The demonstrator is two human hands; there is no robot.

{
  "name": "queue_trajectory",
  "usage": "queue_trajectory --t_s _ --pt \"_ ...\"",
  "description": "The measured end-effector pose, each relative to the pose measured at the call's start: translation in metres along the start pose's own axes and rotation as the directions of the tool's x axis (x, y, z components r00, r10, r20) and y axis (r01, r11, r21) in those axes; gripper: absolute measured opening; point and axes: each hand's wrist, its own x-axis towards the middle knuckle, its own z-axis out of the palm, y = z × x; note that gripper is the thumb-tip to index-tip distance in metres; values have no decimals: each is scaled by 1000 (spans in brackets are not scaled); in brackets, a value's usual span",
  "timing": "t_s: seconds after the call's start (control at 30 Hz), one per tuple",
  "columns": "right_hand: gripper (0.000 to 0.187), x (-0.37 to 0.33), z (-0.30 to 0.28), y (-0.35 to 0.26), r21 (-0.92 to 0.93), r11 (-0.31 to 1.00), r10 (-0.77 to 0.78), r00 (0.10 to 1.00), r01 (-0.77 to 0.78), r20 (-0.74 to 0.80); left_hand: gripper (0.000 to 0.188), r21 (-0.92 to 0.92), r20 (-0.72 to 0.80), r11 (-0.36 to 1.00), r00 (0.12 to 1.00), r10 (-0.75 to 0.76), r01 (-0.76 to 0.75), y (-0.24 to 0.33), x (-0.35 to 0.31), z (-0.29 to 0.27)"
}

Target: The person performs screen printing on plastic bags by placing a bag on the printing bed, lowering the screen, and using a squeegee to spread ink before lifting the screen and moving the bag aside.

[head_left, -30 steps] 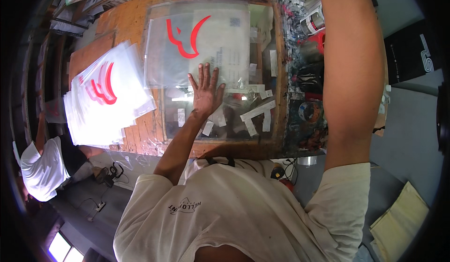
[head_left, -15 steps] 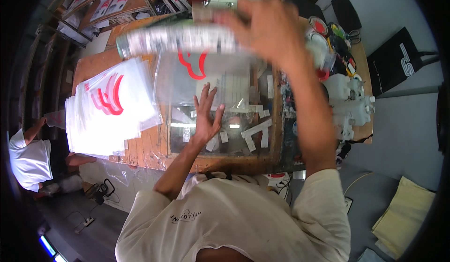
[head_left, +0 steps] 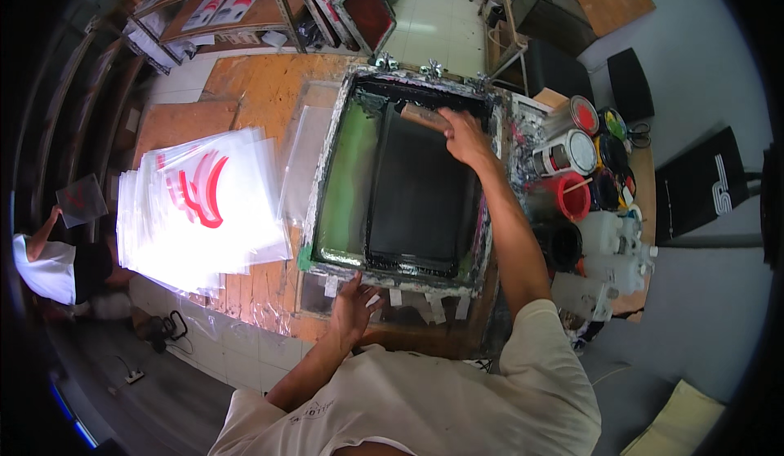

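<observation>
The printing screen (head_left: 400, 186) lies flat on the wooden table (head_left: 261, 88). At its twelve o'clock edge the right hand (head_left: 464, 136) has its fingers closed around the wooden squeegee (head_left: 425, 116). The left hand (head_left: 353, 305) rests open, fingers spread, on the frame's six o'clock edge. Pulling well likely needs even pressure, with the frame pinned down. At three o'clock stand open paint cans (head_left: 584, 133) and a red bucket (head_left: 572, 195) holding red ink; at nine o'clock lies a stack of printed clear bags (head_left: 204, 203)

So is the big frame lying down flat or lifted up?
Down flat. The frame lies on the table, the right hand on the squeegee inside it.
</observation>
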Motion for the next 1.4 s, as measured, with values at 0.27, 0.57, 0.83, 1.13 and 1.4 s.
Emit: queue_trajectory --t_s 0.27,0.57,0.83,1.13,1.4 --pt "52 22 61 2 -243 959 -168 982 144 -83 29 62 27 997 999 43 -44 -6 -7 -5" --pt "63 -216 60 -91 -104 981 -167 986 163 -26 37 171 74 979 992 98 -109 -2 -16 2" --pt "47 -258 56 -107 102 994 -51 981 32 189 39 92 -17 987 991 132 -129 -18 19 -9" --pt "37 -227 102 -90 -127 985 -134 977 113 -168 38 167 4 978 992 128 -127 -24 30 -21" --pt "54 -59 97 -31 -237 971 -84 972 30 -219 31 167 -33 977 990 139 -132 -22 18 -13"
